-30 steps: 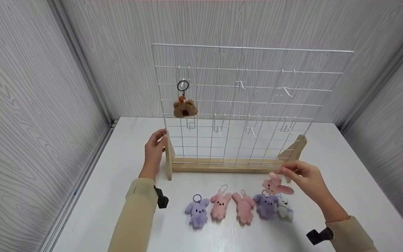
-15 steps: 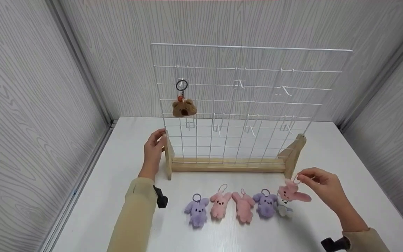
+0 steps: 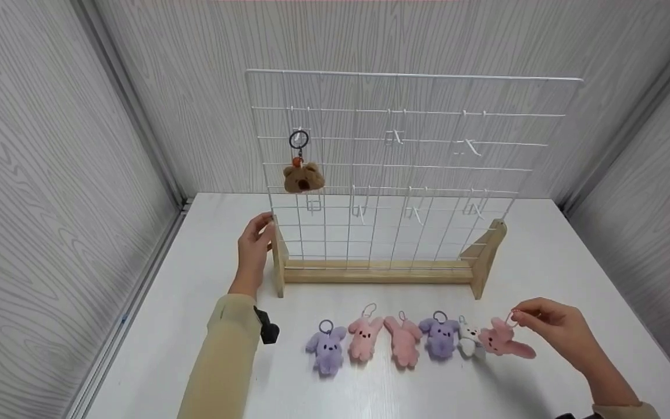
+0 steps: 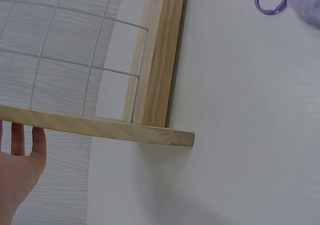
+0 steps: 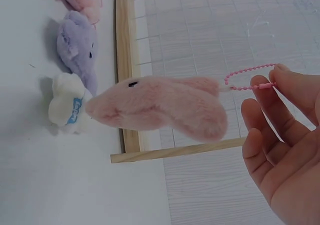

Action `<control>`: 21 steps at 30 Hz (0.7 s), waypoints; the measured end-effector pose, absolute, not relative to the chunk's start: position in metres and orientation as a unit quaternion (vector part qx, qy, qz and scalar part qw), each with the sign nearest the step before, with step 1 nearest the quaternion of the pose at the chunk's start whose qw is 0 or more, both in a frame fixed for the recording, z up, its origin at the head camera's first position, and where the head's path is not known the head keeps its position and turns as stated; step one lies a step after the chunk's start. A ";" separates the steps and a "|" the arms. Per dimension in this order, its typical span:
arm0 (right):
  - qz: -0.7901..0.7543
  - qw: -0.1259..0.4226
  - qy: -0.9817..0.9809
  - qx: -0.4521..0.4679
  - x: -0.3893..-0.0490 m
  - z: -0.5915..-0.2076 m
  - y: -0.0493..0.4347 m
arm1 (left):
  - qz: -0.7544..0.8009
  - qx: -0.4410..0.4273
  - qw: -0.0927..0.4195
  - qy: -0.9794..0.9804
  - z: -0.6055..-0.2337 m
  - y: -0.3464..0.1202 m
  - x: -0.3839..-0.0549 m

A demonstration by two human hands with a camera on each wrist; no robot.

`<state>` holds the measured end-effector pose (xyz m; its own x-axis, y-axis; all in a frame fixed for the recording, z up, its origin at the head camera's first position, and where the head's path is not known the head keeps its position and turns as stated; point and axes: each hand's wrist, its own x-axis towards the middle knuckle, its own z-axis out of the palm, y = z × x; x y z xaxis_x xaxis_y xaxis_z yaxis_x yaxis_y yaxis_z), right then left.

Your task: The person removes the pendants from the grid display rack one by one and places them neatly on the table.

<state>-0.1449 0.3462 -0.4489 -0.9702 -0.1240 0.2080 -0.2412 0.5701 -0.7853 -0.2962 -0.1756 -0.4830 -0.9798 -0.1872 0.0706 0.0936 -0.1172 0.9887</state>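
Observation:
My right hand point(image 3: 553, 326) pinches the pink bead chain point(image 5: 250, 87) of a pink plush bunny keychain point(image 3: 503, 340) between thumb and forefinger. The bunny hangs tilted beside a small white plush bear point(image 3: 469, 338) with a blue band, overlapping its edge in the head view. My left hand point(image 3: 253, 241) touches the outer side of the left wooden foot point(image 4: 115, 131) of a white wire grid rack point(image 3: 370, 167) with its fingertips. On the rack's upper left hook hangs a brown bear-head keychain point(image 3: 304, 177) by its black ring.
Before the rack lies a row with a purple plush keychain point(image 3: 328, 350), a pink bunny point(image 3: 365, 337), another pink bunny face down point(image 3: 405, 343) and a second purple one point(image 3: 441, 337). Several bare white hooks point(image 3: 472, 146) stick out of the grid. Grey wood-patterned walls point(image 3: 38, 145) surround the white table point(image 3: 218, 372).
My right hand has carried the pink bunny to the right and toward me, uncovering more of the white bear. My left hand has stayed at the rack's side.

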 end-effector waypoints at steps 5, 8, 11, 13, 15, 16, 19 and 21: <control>0.466 0.048 -0.878 0.099 -0.136 -0.454 0.355 | -0.748 0.027 0.091 -0.657 -0.483 -0.177 -0.295; 0.478 0.040 -0.872 0.097 -0.132 -0.457 0.360 | -0.750 0.025 0.091 -0.654 -0.483 -0.177 -0.295; 0.479 0.033 -0.872 0.096 -0.128 -0.458 0.364 | -0.751 0.026 0.092 -0.654 -0.483 -0.178 -0.295; 0.482 0.029 -0.870 0.097 -0.125 -0.459 0.367 | -0.748 0.029 0.094 -0.656 -0.482 -0.177 -0.295; 0.481 0.024 -0.870 0.106 -0.122 -0.460 0.370 | -0.746 0.030 0.097 -0.658 -0.483 -0.177 -0.295; 0.482 0.020 -0.869 0.107 -0.121 -0.461 0.372 | -0.746 0.030 0.097 -0.658 -0.483 -0.177 -0.295; 0.476 0.010 -0.871 0.120 -0.120 -0.462 0.376 | -0.746 0.032 0.098 -0.657 -0.483 -0.176 -0.295; 0.468 -0.001 -0.875 0.126 -0.120 -0.464 0.378 | -0.747 0.032 0.098 -0.657 -0.483 -0.175 -0.295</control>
